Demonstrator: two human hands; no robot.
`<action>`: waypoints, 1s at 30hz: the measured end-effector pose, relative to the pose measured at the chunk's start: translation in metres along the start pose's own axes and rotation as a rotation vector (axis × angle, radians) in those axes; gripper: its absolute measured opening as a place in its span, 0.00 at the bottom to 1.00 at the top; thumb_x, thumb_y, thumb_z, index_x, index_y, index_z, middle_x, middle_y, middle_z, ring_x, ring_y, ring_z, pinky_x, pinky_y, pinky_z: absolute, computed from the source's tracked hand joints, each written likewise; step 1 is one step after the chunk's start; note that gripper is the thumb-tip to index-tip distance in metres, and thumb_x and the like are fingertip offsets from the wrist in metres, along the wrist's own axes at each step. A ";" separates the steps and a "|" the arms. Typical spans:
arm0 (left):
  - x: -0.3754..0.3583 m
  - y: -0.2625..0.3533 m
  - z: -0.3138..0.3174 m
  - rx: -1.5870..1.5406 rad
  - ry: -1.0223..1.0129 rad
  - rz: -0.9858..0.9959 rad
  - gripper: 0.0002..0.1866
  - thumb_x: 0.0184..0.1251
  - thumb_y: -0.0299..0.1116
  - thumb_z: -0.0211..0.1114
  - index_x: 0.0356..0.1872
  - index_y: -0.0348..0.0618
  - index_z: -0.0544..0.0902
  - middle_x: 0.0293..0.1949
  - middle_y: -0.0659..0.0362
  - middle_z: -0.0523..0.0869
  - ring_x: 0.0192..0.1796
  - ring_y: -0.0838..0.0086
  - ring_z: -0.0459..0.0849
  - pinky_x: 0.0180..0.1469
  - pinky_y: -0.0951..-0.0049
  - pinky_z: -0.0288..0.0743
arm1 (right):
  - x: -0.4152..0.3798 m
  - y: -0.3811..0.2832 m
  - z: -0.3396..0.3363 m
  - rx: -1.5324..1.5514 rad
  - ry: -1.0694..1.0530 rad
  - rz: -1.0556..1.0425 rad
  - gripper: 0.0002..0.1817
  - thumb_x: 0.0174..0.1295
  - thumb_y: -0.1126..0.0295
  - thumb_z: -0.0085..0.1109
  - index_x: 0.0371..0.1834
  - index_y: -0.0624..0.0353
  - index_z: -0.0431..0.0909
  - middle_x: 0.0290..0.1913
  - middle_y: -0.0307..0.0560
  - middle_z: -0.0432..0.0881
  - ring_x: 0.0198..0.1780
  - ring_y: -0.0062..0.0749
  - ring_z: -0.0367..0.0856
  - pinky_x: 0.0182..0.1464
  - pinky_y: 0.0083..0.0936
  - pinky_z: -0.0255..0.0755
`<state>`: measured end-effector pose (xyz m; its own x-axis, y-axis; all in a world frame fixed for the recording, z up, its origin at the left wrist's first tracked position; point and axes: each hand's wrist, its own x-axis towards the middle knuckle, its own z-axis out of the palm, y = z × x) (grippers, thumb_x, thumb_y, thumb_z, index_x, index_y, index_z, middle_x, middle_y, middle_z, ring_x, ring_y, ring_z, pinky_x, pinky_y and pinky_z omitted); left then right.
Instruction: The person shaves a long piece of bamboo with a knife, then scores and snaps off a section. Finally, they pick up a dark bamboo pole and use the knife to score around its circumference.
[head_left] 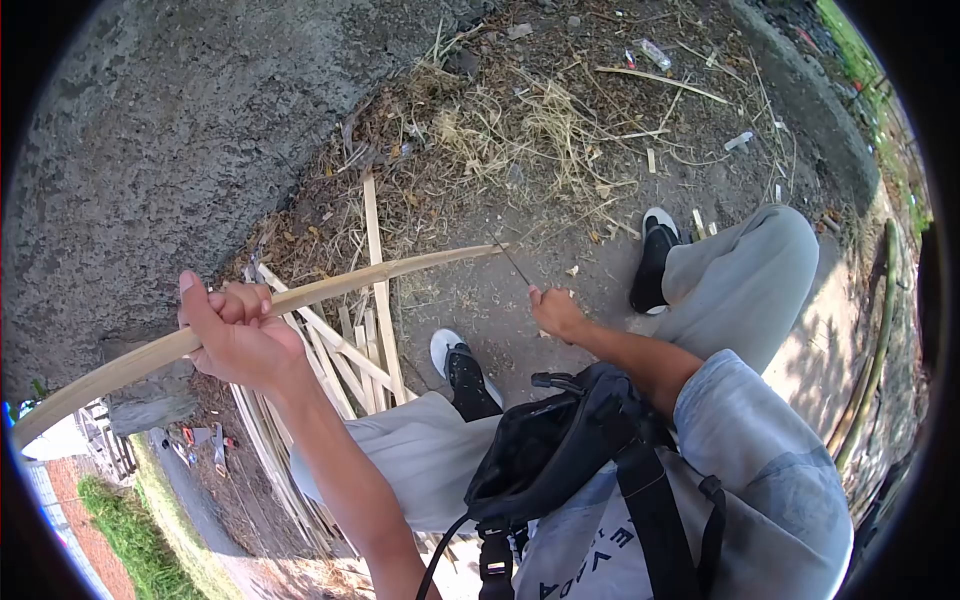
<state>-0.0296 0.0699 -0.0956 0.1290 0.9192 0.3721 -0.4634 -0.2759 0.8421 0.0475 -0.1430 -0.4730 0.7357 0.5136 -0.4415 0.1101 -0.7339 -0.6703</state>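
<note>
A long, pale bamboo strip (335, 286) runs from the lower left edge towards the middle of the head view, slightly bowed. My left hand (243, 335) is closed round it, with the thumb pointing up. In my right hand (559, 314) is a knife (512, 262), its thin dark blade angled up and left. The blade crosses the strip's narrow far end; whether it touches cannot be made out. My fingers hide the knife's handle.
Cut strips (375, 352) lie heaped under my left arm. Dry shavings (530, 130) cover the ground ahead. A rough concrete wall (190, 130) rises on the left. My shoes (468, 385) stand apart, and a black bag (545, 445) hangs at my front. Poles (875, 350) lie at right.
</note>
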 end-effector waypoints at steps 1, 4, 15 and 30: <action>0.000 0.000 0.005 0.022 0.046 0.010 0.19 0.62 0.34 0.67 0.20 0.49 0.64 0.12 0.69 0.57 0.15 0.83 0.57 0.21 0.77 0.55 | -0.004 -0.011 0.004 0.029 0.030 -0.055 0.33 0.71 0.53 0.35 0.24 0.74 0.79 0.27 0.76 0.77 0.38 0.69 0.80 0.46 0.53 0.74; 0.005 -0.003 0.007 0.082 0.160 0.060 0.19 0.62 0.34 0.67 0.20 0.48 0.64 0.13 0.68 0.59 0.16 0.82 0.59 0.20 0.76 0.56 | -0.013 -0.025 0.012 0.081 0.043 -0.117 0.33 0.71 0.53 0.35 0.26 0.73 0.80 0.29 0.76 0.77 0.40 0.69 0.79 0.48 0.52 0.73; 0.006 -0.004 0.007 0.117 0.201 0.071 0.20 0.62 0.33 0.66 0.20 0.48 0.62 0.13 0.67 0.59 0.16 0.82 0.58 0.21 0.76 0.56 | 0.010 -0.001 0.009 -0.060 0.098 0.005 0.36 0.71 0.49 0.36 0.27 0.74 0.81 0.22 0.69 0.79 0.30 0.61 0.84 0.40 0.47 0.78; -0.007 0.014 -0.009 0.043 0.085 -0.019 0.22 0.66 0.37 0.63 0.15 0.54 0.61 0.11 0.70 0.53 0.13 0.84 0.54 0.19 0.79 0.51 | 0.020 0.031 -0.003 -0.060 -0.036 0.276 0.34 0.69 0.48 0.39 0.35 0.75 0.81 0.31 0.69 0.82 0.33 0.58 0.85 0.42 0.46 0.79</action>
<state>-0.0451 0.0617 -0.0899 0.0612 0.9445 0.3229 -0.4236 -0.2684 0.8652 0.0682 -0.1565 -0.5005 0.7194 0.3053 -0.6239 -0.0512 -0.8724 -0.4860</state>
